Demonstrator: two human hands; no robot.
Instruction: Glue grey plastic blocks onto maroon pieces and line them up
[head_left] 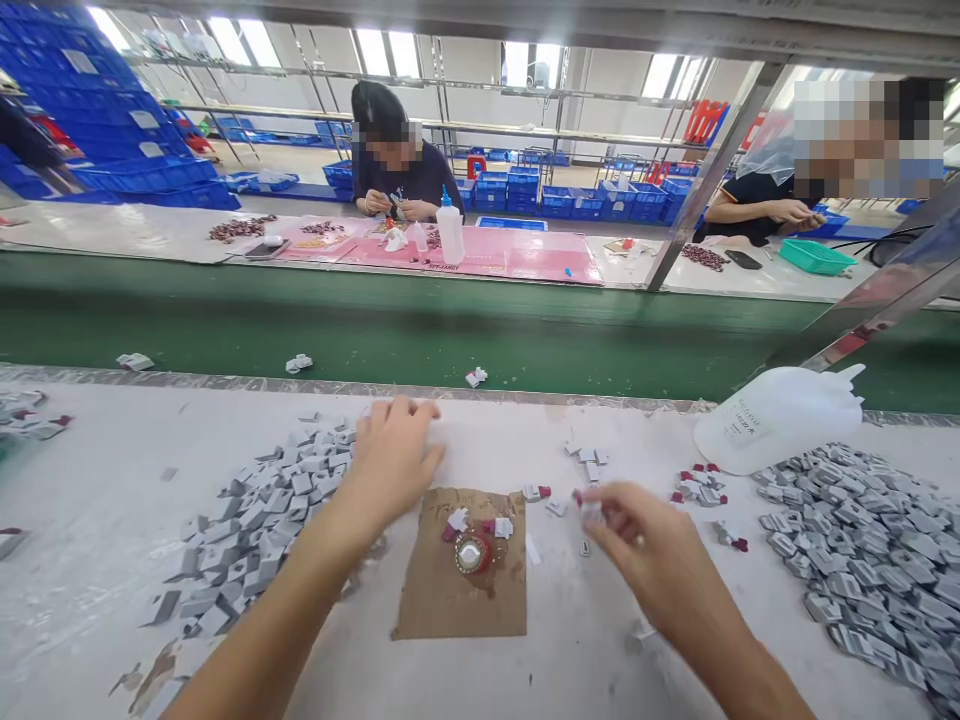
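My left hand (pixel 394 455) is palm down with its fingers stretched and apart, at the right edge of a heap of small grey plastic parts (pixel 277 500). Pinched between the fingertips of my right hand (pixel 637 530) is a small white and dark red plastic part (pixel 589 508); the curled fingers hide some of it. Between the hands lies a brown cardboard square (pixel 427 600). On it sit a bottle cap (pixel 472 553) with a wet stain around it and two white and dark red parts (pixel 498 527). Another such part (pixel 535 492) rests by the cardboard's upper right corner.
A translucent white bottle (pixel 780 415) lies tilted at the right, behind a large heap of grey parts (pixel 870 560). Small white parts (pixel 587 457) lie beyond my right hand. Across a green strip (pixel 375 320), two people work at another table (pixel 525 262). A metal post (pixel 709 180) rises at the right.
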